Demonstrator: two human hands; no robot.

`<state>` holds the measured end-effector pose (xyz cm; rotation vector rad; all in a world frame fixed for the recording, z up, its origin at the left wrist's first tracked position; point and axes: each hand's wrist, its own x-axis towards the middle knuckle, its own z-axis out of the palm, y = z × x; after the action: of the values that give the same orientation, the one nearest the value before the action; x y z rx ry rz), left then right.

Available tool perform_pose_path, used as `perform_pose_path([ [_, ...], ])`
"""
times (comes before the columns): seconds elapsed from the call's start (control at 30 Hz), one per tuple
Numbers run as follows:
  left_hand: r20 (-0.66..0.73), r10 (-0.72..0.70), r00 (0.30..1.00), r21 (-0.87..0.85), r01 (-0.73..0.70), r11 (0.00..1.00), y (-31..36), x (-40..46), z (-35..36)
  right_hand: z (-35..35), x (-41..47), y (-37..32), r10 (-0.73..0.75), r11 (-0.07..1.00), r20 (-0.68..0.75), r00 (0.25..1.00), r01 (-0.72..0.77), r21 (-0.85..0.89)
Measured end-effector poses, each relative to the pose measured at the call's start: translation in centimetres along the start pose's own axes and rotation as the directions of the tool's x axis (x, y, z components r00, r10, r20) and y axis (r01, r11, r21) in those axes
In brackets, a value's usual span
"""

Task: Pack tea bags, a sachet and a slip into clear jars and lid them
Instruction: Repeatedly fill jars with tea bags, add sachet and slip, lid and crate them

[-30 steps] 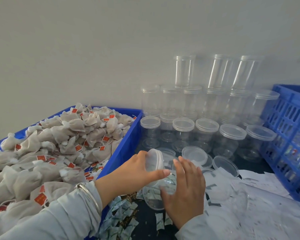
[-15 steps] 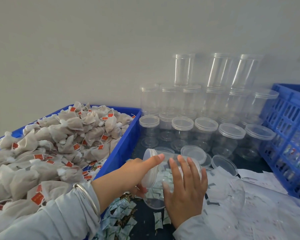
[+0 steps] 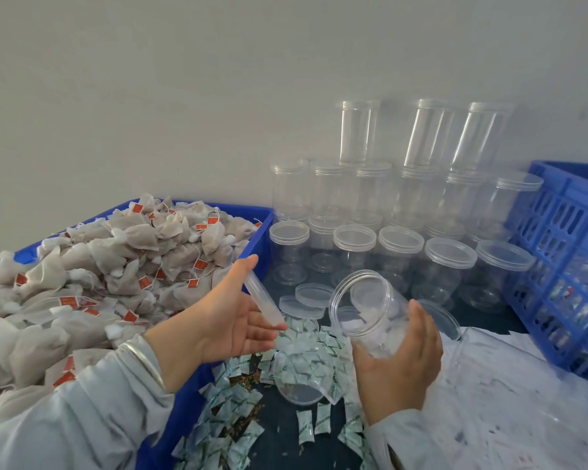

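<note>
My right hand (image 3: 396, 364) grips a clear jar (image 3: 365, 303), tilted with its open mouth toward the upper left. My left hand (image 3: 230, 317) holds a clear lid (image 3: 263, 301) edge-on between thumb and fingers, just left of the jar's mouth and apart from it. Tea bags (image 3: 126, 266) with red tags fill a blue bin (image 3: 263, 232) on the left. Small white-green sachets (image 3: 306, 354) lie heaped on the dark table under my hands. White paper slips (image 3: 510, 401) cover the table at the right.
Stacked clear lidded jars (image 3: 401, 239) stand against the wall behind. Loose lids (image 3: 311, 295) lie in front of them. A blue crate (image 3: 571, 252) stands at the right edge. An empty clear jar (image 3: 297, 391) lies among the sachets.
My left hand took the lid off the jar and drew it away to the left. My right hand lifted and tilted the opened jar rightward.
</note>
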<state>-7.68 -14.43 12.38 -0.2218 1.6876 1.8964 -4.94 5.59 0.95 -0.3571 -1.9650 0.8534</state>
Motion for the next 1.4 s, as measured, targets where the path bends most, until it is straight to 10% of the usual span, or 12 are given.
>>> perform_pose_path([
  [0.5, -0.337, 0.248, 0.908, 0.047, -0.247, 0.968, 0.6, 0.7, -0.8, -0.4, -0.6, -0.7, -0.128, 0.990, 0.000, 0.992, 0.128, 0.052],
  [0.67, -0.488, 0.408, 0.772, 0.071, -0.431, 0.900, 3.0, -0.1, -3.4, -1.0, -1.1, -1.9, -0.181, 0.975, 0.069, 0.981, 0.169, 0.147],
  [0.8, -0.611, 0.500, 0.614, 0.174, -0.512, 0.841, 5.1, -0.6, -8.4, -1.8, -2.6, -3.6, -0.061, 0.912, 0.333, 0.941, -0.083, 0.401],
  [0.9, -0.633, 0.550, 0.544, 0.451, -0.318, 0.834, 4.8, 0.2, -11.9, -1.9, -4.6, -4.9, -0.042, 0.823, 0.519, 0.854, -0.265, 0.502],
  [1.03, -0.440, 0.525, 0.729, 0.877, 0.223, 0.425, 2.7, 1.3, -14.1, -1.8, -7.6, -6.1, -0.129, 0.767, 0.682, 0.720, -0.364, 0.529],
  [1.13, -0.386, 0.327, 0.863, 0.922, 0.353, 0.156, 2.3, 0.7, -13.9, -1.6, -9.2, -6.2, -0.147, 0.768, 0.755, 0.639, -0.407, 0.494],
  [1.27, -0.366, 0.165, 0.916, 0.930, 0.362, 0.057, 3.0, -0.6, -13.2, -1.1, -8.7, -5.8, -0.218, 0.764, 0.804, 0.553, -0.416, 0.493],
  [1.4, -0.371, -0.046, 0.927, 0.912, 0.373, 0.172, 2.7, -1.6, -12.9, -0.3, -8.5, -5.1, -0.169, 0.791, 0.818, 0.550, -0.420, 0.446],
])
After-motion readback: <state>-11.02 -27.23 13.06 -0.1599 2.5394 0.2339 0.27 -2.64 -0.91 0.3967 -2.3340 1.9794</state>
